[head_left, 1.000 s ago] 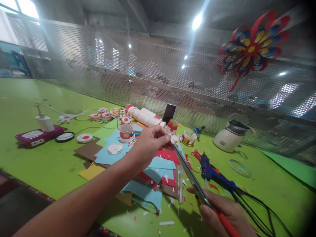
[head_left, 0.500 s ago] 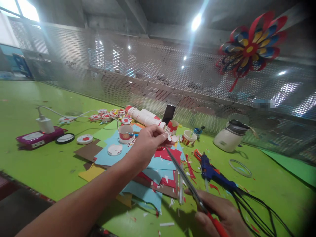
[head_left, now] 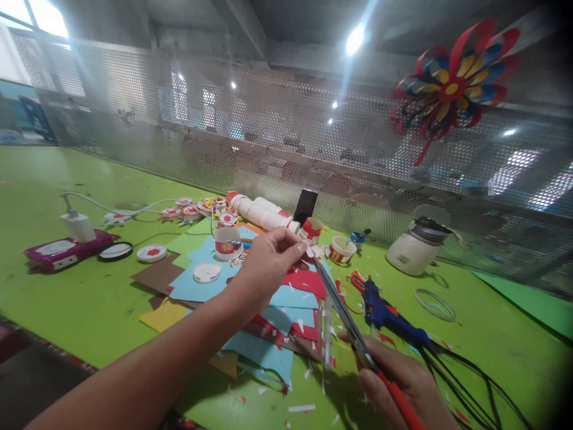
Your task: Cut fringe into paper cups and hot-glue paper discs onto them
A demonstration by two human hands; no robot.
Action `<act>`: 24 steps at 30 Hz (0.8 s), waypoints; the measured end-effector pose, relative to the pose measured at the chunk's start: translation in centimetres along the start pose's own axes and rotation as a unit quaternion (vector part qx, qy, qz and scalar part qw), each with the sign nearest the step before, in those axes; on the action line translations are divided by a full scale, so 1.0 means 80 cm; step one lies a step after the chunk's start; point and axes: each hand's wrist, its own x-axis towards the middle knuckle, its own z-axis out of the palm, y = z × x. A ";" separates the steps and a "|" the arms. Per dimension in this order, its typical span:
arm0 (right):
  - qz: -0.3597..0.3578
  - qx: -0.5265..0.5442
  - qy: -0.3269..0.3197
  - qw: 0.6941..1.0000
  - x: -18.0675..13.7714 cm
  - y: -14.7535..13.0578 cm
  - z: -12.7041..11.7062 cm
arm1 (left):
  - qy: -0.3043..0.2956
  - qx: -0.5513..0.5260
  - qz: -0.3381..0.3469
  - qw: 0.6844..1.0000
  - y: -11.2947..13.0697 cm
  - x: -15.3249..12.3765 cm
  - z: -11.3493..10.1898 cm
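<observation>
Between the thumb and fingers of my left hand (head_left: 273,260) is a small white piece of paper (head_left: 310,251), partly hidden by the fingertips. My right hand (head_left: 398,379) grips the red handles of a pair of scissors (head_left: 338,304), whose long blades point up and away, their tips at the white piece. Under my hands lies a pile of coloured paper sheets (head_left: 197,289), blue, red, brown and yellow, strewn with small scraps. A paper cup (head_left: 228,243) and a white round disc (head_left: 206,273) rest on the sheets.
A blue glue gun (head_left: 389,319) with black cables lies right of the pile. Stacked paper cups (head_left: 259,213), a dark phone (head_left: 305,206) and a white kettle (head_left: 414,248) stand farther back. A purple power strip (head_left: 67,251) sits left. Perforated metal panels border the green table (head_left: 89,304).
The scissors have shifted slightly up and right, with their tips now at the white paper piece. My left hand stays nearly in place, still pinching the piece.
</observation>
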 end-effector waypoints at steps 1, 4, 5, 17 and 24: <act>0.002 -0.007 -0.005 1.000 0.000 0.000 -0.001 | -0.002 0.004 0.001 1.000 0.001 0.000 0.000; 0.000 -0.011 0.001 1.000 0.001 0.001 -0.002 | -0.015 0.015 0.001 1.000 0.003 0.000 -0.003; -0.002 -0.010 0.006 1.000 0.001 0.001 -0.001 | -0.019 0.020 0.001 1.000 0.004 0.001 -0.003; -0.016 -0.030 -0.001 0.999 0.003 -0.001 -0.001 | -0.035 0.030 0.001 0.999 0.010 0.000 -0.004; -0.009 -0.023 0.016 1.000 -0.001 0.002 0.001 | -0.017 0.019 0.006 1.000 0.004 -0.001 -0.001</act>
